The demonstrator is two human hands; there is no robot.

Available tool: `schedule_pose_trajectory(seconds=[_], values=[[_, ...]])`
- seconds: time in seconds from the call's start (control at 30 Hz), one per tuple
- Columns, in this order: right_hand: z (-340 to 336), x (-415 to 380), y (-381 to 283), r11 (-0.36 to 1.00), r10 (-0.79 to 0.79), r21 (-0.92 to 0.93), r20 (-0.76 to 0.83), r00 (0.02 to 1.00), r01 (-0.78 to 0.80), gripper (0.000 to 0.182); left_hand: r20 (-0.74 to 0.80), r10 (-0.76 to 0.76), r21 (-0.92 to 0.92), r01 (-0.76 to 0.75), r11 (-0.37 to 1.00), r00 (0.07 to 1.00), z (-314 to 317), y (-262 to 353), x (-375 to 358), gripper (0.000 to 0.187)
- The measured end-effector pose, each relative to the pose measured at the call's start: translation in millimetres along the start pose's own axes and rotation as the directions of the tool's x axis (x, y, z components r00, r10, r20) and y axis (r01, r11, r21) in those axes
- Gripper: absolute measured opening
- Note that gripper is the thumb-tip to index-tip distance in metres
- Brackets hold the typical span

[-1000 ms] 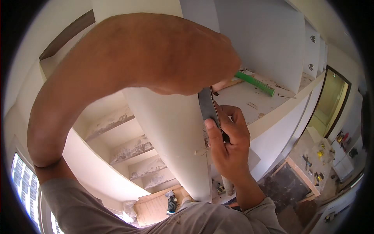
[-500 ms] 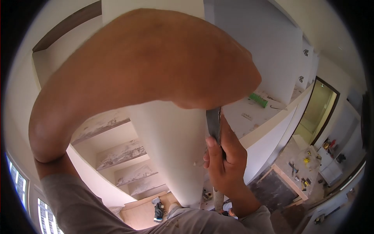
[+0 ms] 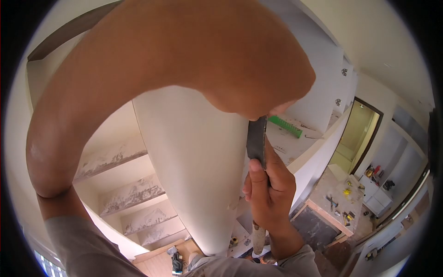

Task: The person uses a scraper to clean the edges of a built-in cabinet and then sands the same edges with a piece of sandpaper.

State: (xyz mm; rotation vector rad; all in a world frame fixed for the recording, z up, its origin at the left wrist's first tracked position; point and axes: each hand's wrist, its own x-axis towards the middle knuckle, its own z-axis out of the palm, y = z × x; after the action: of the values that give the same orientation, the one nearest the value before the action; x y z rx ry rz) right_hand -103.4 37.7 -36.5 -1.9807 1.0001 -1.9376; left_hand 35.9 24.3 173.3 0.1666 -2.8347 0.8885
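Note:
My right hand [image 3: 272,194] is closed, its thumb pressed on the lower end of a dark grey flat strip [image 3: 256,141]. Below that hand a worn, pale handle [image 3: 258,240] pokes out. Across the top arches my left arm, and my left hand [image 3: 263,78] bends down over the strip's upper end. Its fingers look curled and are mostly hidden behind the back of the hand. Both hands are at the right side of a tall white panel [image 3: 194,161], which looks curved in this view.
Left of the panel are white shelves with smudged surfaces [image 3: 131,198]. A green ridged piece [image 3: 286,126] lies on a ledge behind my hands. To the right stands a dusty worktable [image 3: 330,189] with tools, near a doorway [image 3: 353,134]. A dark brush-like object [image 3: 176,261] lies low down.
My view has shifted, so the room appears further left. My left hand sits a little higher in view, and more of the dark strip shows between the two hands.

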Motion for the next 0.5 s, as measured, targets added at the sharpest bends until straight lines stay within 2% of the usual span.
schedule_pose_trajectory(seconds=[0.03, 0.07, 0.13, 0.17, 0.23, 0.27, 0.33, 0.4, 0.5], values=[[1.1, 1.3, 0.3, 1.000, -0.005, 0.006, -0.009, 1.000, 0.005, 0.048, 0.054, -0.027, 0.020, 0.026, 0.999, 0.998, -1.7, -1.5, 3.2, 0.016], [2.7, 0.2, 2.9, 1.000, -0.018, 0.018, -0.017, 1.000, 0.018, 0.047, 0.200, -0.145, 0.134, 0.120, 0.984, 0.969, -4.9, 2.9, 14.0, 0.015], [6.1, -2.1, 4.5, 0.999, -0.021, 0.049, -0.043, 0.999, 0.023, 0.046, 0.349, -0.267, 0.209, 0.204, 0.957, 0.898, -8.4, 5.3, 20.8, 0.014], [7.4, -2.8, 4.2, 0.998, -0.015, 0.065, -0.058, 0.998, 0.019, 0.045, 0.368, -0.261, 0.160, 0.215, 0.963, 0.892, -7.7, 2.9, 21.8, 0.013], [5.8, -0.3, 0.8, 0.998, 0.002, 0.068, -0.064, 0.998, 0.002, 0.044, 0.317, -0.201, 0.055, 0.194, 0.979, 0.927, -6.1, -4.1, 21.7, 0.014], [3.1, 4.2, -2.1, 0.998, 0.015, 0.054, -0.056, 0.998, -0.012, 0.044, 0.243, -0.148, 0.000, 0.152, 0.988, 0.959, -4.6, -10.8, 18.4, 0.014], [2.5, 19.0, -9.3, 0.999, 0.000, 0.042, -0.071, 0.997, 0.003, 0.041, 0.152, -0.137, -0.032, 0.144, 0.989, 0.979, -11.0, -22.4, 16.9, 0.014], [4.8, 40.7, -17.1, 0.997, -0.059, 0.042, -0.117, 0.991, 0.064, 0.038, 0.120, -0.218, 0.004, 0.219, 0.976, 0.969, -22.5, -29.8, 19.4, 0.015], [3.2, 41.0, -12.5, 0.997, -0.070, 0.018, -0.121, 0.990, 0.073, 0.039, 0.149, -0.223, 0.045, 0.219, 0.975, 0.963, -35.7, -14.9, 16.6, 0.017]])
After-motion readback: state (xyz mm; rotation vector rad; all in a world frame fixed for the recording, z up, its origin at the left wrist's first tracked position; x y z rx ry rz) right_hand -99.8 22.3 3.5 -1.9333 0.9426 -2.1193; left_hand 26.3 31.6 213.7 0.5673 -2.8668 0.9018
